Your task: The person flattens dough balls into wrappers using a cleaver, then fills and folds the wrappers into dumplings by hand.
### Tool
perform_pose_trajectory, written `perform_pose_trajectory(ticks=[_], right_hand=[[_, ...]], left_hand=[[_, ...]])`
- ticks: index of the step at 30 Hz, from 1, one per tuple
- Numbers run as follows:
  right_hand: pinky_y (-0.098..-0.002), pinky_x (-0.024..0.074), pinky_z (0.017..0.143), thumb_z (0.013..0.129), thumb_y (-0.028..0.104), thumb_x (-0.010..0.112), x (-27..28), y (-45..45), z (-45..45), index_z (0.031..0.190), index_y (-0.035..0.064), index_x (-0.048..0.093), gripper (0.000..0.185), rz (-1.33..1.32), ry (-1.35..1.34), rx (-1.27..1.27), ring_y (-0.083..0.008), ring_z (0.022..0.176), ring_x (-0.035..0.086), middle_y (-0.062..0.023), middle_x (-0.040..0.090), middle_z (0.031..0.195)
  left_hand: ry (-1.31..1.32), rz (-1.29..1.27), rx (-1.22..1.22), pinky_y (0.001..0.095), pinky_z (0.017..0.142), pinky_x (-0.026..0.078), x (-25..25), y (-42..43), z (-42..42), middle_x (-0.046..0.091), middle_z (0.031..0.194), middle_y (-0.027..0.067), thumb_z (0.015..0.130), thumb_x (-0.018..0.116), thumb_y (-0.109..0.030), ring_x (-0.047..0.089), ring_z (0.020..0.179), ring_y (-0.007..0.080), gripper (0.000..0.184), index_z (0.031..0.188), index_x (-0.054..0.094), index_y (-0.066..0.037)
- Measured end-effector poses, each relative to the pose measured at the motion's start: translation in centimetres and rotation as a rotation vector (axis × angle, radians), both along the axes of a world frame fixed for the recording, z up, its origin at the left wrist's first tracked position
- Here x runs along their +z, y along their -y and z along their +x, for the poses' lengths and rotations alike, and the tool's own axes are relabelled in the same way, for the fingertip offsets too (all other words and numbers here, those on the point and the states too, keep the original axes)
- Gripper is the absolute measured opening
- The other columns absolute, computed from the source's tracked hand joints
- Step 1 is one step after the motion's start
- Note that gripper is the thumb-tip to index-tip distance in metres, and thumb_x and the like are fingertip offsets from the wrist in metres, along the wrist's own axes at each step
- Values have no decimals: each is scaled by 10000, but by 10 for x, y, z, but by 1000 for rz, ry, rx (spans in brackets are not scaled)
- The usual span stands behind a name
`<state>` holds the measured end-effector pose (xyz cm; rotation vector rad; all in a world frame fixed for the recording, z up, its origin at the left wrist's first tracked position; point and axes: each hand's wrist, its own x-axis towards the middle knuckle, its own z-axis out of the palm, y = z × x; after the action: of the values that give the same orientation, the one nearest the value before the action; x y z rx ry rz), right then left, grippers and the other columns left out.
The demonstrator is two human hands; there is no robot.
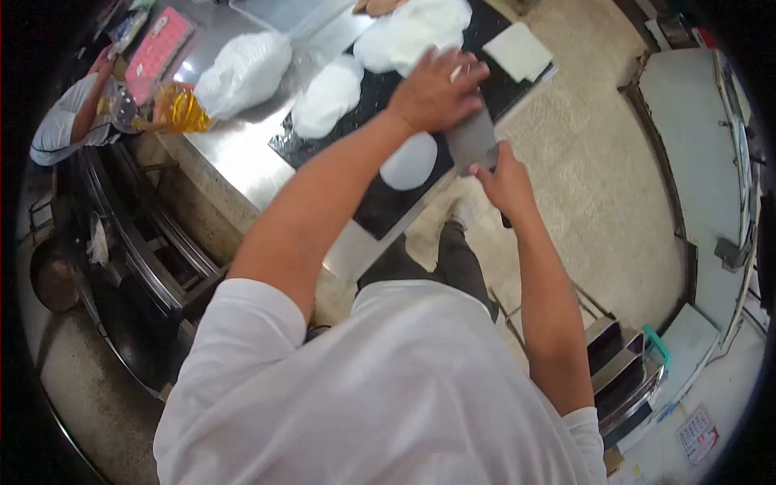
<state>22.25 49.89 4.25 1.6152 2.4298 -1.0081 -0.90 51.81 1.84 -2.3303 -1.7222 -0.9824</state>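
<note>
1. White shirt (364,388) of the person is nearest to the camera, and it fills the lower middle of the view.
2. Right hand (508,184) is closed on the near end of a wide metal blade (473,144), with the thumb lying on its face. This blade is held tilted, over the edge of the table (356,252).
3. Left hand (440,90) is at the far end of the same blade, with its fingers bent and a little blurred. I cannot tell if these fingers are clamped on the metal or only lie against it.
4. Round white piece (409,162) lies flat on a black mat (388,202), just beside the blade and below the left hand.
5. Two bigger white lumps, one smaller (327,97) and one larger (412,34), lie farther on the mat.
6. Pale square sheets (518,52) lie at the right corner of the mat.
7. White plastic bag (244,74) is on the metal surface, between the smaller lump and a yellow-orange bag (184,108).
8. Another person (69,121) is at the far left, near a pink tray (159,52).
</note>
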Motion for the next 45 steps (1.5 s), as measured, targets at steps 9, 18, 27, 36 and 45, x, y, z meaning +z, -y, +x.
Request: perform_pose_trajectory(ticks=[9,18,27,36,45], right_hand=[[-491,532,819,842,298,765,-20,121,-50,1170,-62,481,564,-126,-150,-19,-482,946,671,-323,672,982],[-457,531,781,806,310,793,-5,89,-32,1116,-56,561,533,-140,-179,138,-401,908,697,-279,685,953],[-419,525,772,841,293,757,-5,24,-18,1125,-44,610,465,-501,-137,-35,-315,852,687,-210,694,927],[-311,502,680,912,236,704,-43,-13,10,1129,9,595,333,-414,-361,158,-146,807,601,-86,634,929],[-313,510,717,892,176,715,-38,-13,20,1169,38,572,341,-544,-351,166,-153,835,615,-74,634,937]], left_hand=[[536,-98,419,416,987,474,-8,148,-79,644,1210,187,910,662,-202,606,1136,365,399,1262,610,-21],[379,-395,198,426,1098,414,-2,199,-44,530,1401,185,915,657,-166,486,1319,380,392,1288,618,-53],[163,-603,368,428,864,492,33,190,-12,582,1014,105,818,764,-264,577,999,300,395,1179,685,-125],[-8,-680,509,442,812,479,37,175,1,557,979,98,810,781,-292,571,977,307,292,998,639,-120],[477,-662,766,382,764,525,31,195,1,617,931,107,838,732,-99,641,853,272,330,1151,633,-67]])
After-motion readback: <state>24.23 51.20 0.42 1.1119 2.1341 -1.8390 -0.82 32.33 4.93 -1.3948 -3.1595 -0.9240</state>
